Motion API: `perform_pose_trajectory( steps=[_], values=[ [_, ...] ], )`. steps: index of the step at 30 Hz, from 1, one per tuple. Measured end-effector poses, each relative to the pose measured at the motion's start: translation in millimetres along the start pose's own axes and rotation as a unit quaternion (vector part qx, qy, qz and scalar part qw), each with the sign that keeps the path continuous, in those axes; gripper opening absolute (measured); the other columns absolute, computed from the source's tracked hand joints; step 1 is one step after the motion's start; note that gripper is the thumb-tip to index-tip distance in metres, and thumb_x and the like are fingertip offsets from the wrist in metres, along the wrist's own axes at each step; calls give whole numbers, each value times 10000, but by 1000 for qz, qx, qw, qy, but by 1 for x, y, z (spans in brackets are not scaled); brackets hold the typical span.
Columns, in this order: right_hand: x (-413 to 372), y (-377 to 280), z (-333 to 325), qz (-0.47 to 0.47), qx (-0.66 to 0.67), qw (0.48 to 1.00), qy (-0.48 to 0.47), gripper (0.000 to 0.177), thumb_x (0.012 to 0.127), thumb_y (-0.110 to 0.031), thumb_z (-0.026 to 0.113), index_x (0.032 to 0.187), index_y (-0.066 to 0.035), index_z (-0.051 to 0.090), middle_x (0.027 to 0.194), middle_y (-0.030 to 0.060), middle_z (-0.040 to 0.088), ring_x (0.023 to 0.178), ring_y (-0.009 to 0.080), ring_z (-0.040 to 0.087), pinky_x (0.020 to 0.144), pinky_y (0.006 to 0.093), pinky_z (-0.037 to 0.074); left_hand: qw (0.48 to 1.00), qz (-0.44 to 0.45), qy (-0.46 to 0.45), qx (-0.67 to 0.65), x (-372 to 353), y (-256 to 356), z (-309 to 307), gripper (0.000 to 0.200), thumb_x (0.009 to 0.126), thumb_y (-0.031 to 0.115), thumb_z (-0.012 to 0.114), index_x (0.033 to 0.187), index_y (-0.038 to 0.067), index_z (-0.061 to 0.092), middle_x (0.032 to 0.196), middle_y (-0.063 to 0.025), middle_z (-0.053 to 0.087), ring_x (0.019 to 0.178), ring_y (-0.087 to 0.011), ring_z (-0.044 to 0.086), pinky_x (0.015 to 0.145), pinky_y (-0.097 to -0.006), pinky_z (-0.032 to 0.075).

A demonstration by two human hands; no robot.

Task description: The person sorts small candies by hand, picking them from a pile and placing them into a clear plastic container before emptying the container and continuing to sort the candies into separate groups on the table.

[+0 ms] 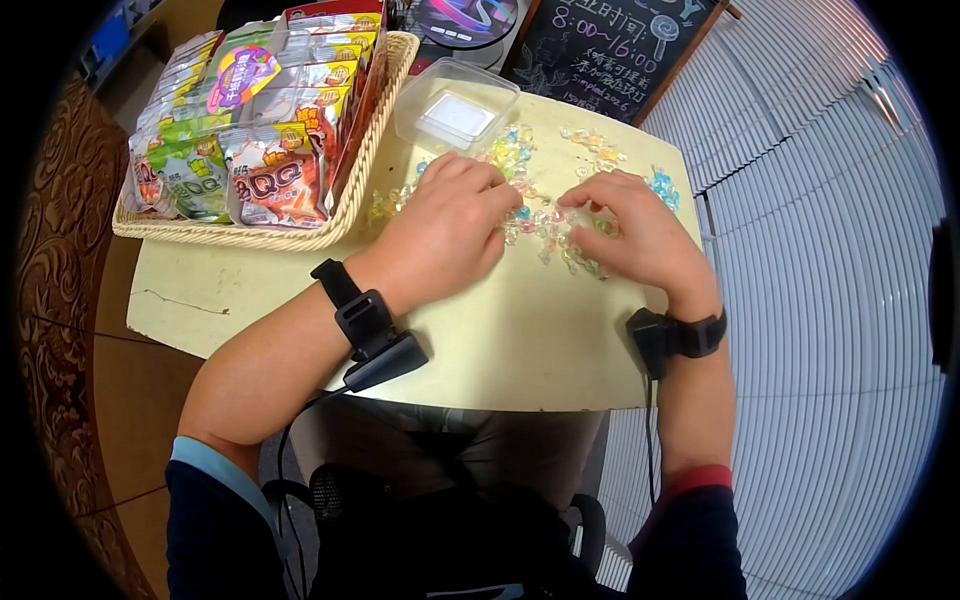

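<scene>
Small clear beads in pink, yellow, green and blue lie scattered over the pale yellow table. My left hand rests palm down over the beads, its fingers bent and close together; whatever is under the fingertips is hidden. To its right, my right hand curves beside the middle beads, thumb and fingers apart with a gap between them. Blue beads sit beyond my right hand, and yellow and orange ones lie farther back. An open clear plastic box stands behind my left hand.
A wicker basket of packaged snacks stands at the back left. Behind the table are a chalkboard and a round-patterned package. White slatted blinds run along the right. Cables hang from both wrist straps.
</scene>
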State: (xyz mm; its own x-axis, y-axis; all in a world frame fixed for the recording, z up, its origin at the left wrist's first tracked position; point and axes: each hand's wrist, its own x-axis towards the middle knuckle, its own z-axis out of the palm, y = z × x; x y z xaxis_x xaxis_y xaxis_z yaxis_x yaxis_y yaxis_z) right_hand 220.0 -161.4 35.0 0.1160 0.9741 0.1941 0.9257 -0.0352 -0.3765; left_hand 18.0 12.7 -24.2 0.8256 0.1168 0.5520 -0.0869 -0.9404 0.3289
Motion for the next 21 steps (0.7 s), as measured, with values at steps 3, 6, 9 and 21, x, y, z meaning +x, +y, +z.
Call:
perform_pose_trajectory(
  steps=[3, 6, 9, 21],
  values=[
    [-6, -9, -5, 24, -4, 999, -38, 365, 846, -153, 786, 1196, -55, 760, 1088, 161, 749, 1064, 348, 676, 1009, 435, 526, 1000, -4, -7, -12, 1, 3, -2, 320, 848, 85, 743, 1158, 14, 707, 1151, -165, 650, 1154, -377, 592, 1095, -475, 462],
    [-3, -6, 3, 14, 9, 999, -50, 392, 836, -149, 801, 1215, -59, 754, 1102, 154, 744, 1044, 334, 683, 1002, 424, 532, 1000, 1, -15, -20, 1, 3, -2, 341, 849, 102, 757, 1174, 13, 702, 1177, -171, 649, 1168, -381, 587, 1096, -477, 464],
    [0, -9, 15, -7, 55, 998, -40, 392, 834, -147, 810, 1212, -57, 750, 1106, 146, 742, 1036, 331, 684, 994, 421, 536, 1000, 4, -13, -21, 1, 3, -1, 372, 850, 113, 765, 1201, 15, 690, 1201, -174, 648, 1183, -386, 583, 1100, -478, 463],
    [-6, 4, -2, -30, -10, 998, -59, 230, 816, -140, 813, 1028, -59, 777, 1044, 123, 738, 1061, 343, 663, 1003, 418, 520, 987, 77, -139, -34, 3, 11, -4, 340, 909, 173, 742, 1247, 132, 754, 1440, -98, 653, 1464, -325, 517, 1297, -592, 280]
  ],
)
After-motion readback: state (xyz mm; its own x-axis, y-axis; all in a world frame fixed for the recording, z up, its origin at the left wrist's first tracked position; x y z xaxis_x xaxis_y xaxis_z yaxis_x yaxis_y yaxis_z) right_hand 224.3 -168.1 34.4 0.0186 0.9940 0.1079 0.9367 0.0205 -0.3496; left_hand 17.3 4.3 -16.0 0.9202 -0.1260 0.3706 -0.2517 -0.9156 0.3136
